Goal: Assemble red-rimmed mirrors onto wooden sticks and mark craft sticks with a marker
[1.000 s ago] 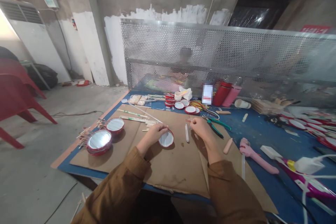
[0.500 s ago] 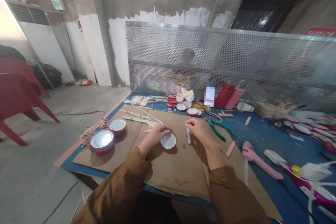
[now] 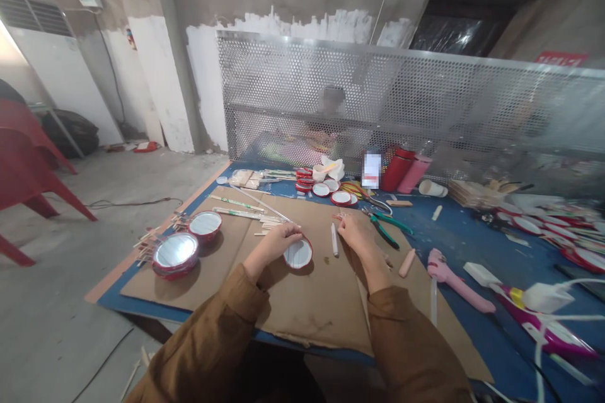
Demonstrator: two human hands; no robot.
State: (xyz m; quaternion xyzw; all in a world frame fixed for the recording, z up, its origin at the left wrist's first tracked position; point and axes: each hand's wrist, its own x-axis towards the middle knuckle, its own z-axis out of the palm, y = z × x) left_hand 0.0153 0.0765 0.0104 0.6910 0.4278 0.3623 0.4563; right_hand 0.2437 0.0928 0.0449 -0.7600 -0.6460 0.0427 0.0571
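My left hand (image 3: 275, 247) is closed on the upper left edge of a small red-rimmed disc (image 3: 299, 254) with a whitish face, held low over the brown cardboard (image 3: 326, 308). To the right, my right hand (image 3: 358, 236) is low over the cardboard with its fingers curled together. Something small shows at its fingertips, too little to name. Just left of those fingers lies a white pen-like stick (image 3: 334, 240). Thin wooden sticks (image 3: 270, 225) lie beyond my left hand.
Two stacks of red-rimmed discs (image 3: 176, 252) stand at left. Green-handled pliers (image 3: 385, 231), a wooden handle (image 3: 407, 262) and a pink glue gun (image 3: 460, 283) lie at right. Bottles (image 3: 397, 170) and a phone (image 3: 372, 170) stand before a perforated metal screen (image 3: 293, 88). A person sits behind it.
My right hand has shifted slightly right and toward me, away from the white stick. My left hand keeps its hold on the disc. The whole view has swung a little to the right.
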